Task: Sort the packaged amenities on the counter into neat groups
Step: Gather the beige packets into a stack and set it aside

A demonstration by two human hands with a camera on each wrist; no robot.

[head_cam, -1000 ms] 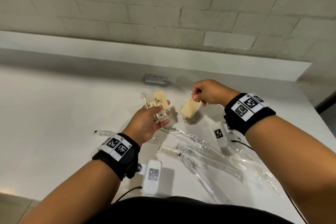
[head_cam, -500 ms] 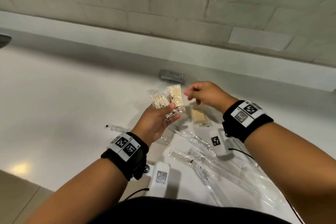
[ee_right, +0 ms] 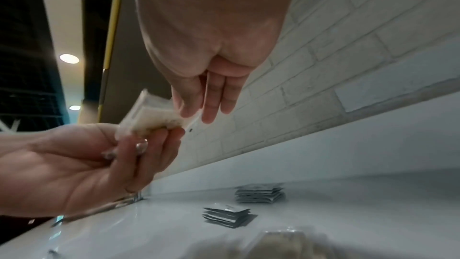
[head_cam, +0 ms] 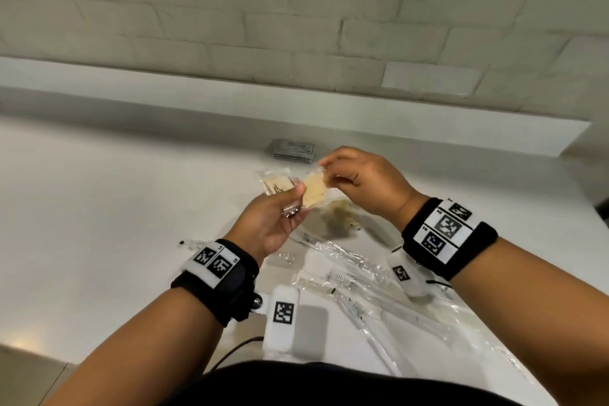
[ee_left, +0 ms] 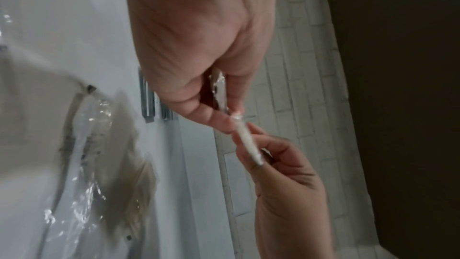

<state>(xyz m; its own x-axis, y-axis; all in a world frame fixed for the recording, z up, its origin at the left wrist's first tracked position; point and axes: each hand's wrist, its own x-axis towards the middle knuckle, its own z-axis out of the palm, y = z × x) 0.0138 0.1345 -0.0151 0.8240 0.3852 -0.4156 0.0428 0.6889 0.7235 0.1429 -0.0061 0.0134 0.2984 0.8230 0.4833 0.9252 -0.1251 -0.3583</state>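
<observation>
My left hand (head_cam: 295, 199) holds a small fan of tan sponge packets (head_cam: 276, 184) in clear wrap, above the white counter (head_cam: 99, 208). My right hand (head_cam: 329, 171) pinches the top corner of the nearest tan packet (head_cam: 313, 191) in that fan. In the right wrist view, thumb and fingers (ee_right: 190, 111) close on the packets' (ee_right: 149, 114) clear edge, over my left hand (ee_right: 99, 155). The left wrist view shows a packet (ee_left: 246, 139) edge-on between both hands. One more tan packet (head_cam: 339, 211) lies on the counter beneath them.
Two stacks of grey sachets (ee_right: 260, 194) (ee_right: 226, 217) sit near the back ledge; one stack (head_cam: 293, 150) shows in the head view. Several clear-wrapped combs and toothbrushes (head_cam: 346, 283) lie scattered in front of me. A brick wall (head_cam: 296, 10) rises behind the ledge.
My right hand set its tan packet down on the counter, then moved left to the packets in my left hand and took hold of one by the corner.
</observation>
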